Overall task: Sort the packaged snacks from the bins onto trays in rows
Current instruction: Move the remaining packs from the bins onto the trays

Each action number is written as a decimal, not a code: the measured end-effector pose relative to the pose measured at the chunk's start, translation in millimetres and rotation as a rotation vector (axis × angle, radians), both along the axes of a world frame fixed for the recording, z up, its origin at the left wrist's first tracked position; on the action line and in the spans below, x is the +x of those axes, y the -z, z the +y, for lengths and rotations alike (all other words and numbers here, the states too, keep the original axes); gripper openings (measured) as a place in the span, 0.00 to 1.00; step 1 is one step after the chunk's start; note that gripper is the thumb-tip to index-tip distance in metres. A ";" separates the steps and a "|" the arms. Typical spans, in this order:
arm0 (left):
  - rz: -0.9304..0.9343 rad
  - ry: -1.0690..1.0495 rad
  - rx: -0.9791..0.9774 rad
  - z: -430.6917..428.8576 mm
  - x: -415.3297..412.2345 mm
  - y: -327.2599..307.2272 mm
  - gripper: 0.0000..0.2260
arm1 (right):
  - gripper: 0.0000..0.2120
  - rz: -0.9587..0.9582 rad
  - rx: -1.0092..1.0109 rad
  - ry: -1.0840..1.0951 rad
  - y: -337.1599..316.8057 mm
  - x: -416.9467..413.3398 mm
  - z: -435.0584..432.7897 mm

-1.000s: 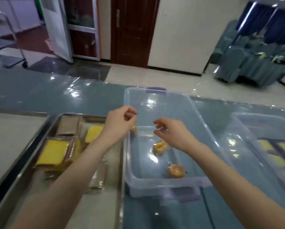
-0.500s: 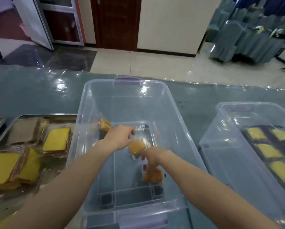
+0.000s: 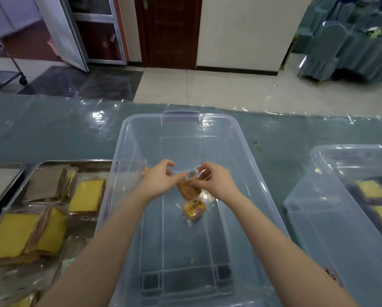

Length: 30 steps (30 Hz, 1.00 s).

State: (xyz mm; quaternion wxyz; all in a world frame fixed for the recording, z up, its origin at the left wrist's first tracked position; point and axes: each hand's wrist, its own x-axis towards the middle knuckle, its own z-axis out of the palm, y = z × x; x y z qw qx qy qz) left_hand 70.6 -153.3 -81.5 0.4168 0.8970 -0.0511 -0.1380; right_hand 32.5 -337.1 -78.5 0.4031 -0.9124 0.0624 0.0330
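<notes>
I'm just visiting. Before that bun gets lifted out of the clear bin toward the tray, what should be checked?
1. Hold on the wrapped bun: the left hand and right hand both pinch its wrapper. Ok.
2. The second bun just below it, lying free or snagged on the held one: cannot tell.
3. The clear bin wall on the tray side has nothing lying across it. Ok.
4. Rows on the metal tray: the yellow cake packs overlap and tilt. Not ok.
5. A free spot on that tray for the bun: cannot tell.
</notes>
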 end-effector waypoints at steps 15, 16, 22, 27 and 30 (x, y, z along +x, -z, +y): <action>-0.036 -0.202 -0.009 11.8 -1.3 -15.0 0.23 | 0.23 0.175 -0.814 -0.662 66.4 10.6 15.1; -0.036 -0.203 0.019 12.0 -0.7 -13.8 0.24 | 0.21 0.185 -0.883 -0.712 73.4 9.5 15.5; -0.072 -0.285 0.051 14.8 4.3 -12.2 0.22 | 0.21 0.039 -0.695 -0.337 62.8 25.7 13.4; -0.193 -0.475 -0.114 17.5 6.6 -15.4 0.17 | 0.27 -0.121 0.068 0.153 11.3 34.7 15.7; -0.104 -0.561 -0.378 14.3 8.5 -20.5 0.15 | 0.28 -0.181 0.280 0.116 -3.8 20.0 30.5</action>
